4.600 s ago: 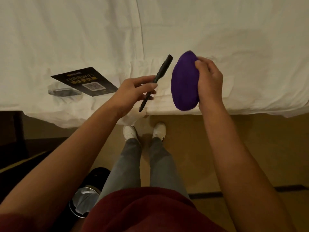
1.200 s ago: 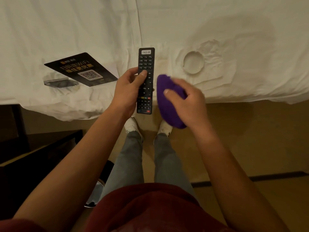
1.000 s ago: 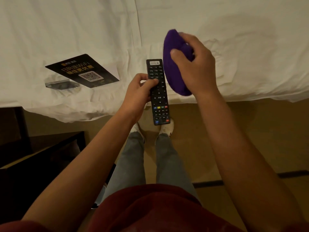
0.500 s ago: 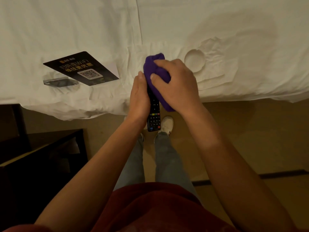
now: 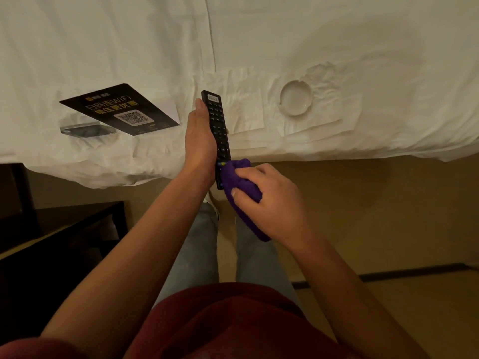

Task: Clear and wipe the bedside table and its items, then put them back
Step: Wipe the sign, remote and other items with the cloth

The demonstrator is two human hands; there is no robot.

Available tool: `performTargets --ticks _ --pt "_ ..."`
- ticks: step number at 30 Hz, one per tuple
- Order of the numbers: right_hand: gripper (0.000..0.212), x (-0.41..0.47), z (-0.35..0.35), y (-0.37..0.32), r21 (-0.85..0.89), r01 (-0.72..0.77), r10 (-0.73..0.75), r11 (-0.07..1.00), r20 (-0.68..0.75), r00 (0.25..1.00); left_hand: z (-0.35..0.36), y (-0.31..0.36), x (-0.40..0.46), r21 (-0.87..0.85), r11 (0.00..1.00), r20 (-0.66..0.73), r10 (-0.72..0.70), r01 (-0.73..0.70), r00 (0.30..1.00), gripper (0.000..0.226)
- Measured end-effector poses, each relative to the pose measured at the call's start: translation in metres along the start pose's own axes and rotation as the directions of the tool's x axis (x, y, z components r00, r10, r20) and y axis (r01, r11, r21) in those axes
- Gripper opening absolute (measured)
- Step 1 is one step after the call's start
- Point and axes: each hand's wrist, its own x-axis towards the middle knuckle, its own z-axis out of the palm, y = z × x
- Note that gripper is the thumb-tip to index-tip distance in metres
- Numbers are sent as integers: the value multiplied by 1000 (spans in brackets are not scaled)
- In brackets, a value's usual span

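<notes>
While my left hand (image 5: 201,141) grips the remote (image 5: 217,130) over the bed (image 5: 337,60) edge, my right hand (image 5: 269,200), clutching the cloth (image 5: 239,182) at its lower end, should press firmly between buttons.

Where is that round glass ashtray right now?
In the head view, the glass ashtray lies on the white bed sheet, to the right of the remote held in the left hand, untouched by either hand.
</notes>
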Motion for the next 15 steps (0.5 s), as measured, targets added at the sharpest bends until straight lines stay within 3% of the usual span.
performTargets --ticks 4,7,12,15 --pt "39 10 -13 11 -63 18 -16 998 21 1000 1 9 8 -107 991 7 -76 77 997 55" --pt "40 21 -23 22 -46 -14 13 999 -14 1000 -3 18 12 -51 998 30 -41 42 999 45" --pt "42 39 -36 38 11 -98 98 995 -98 990 -5 29 15 298 948 33 109 -114 993 35" --pt "38 46 -41 43 23 -102 104 994 -110 988 0 32 15 495 819 130 261 -291 956 59"
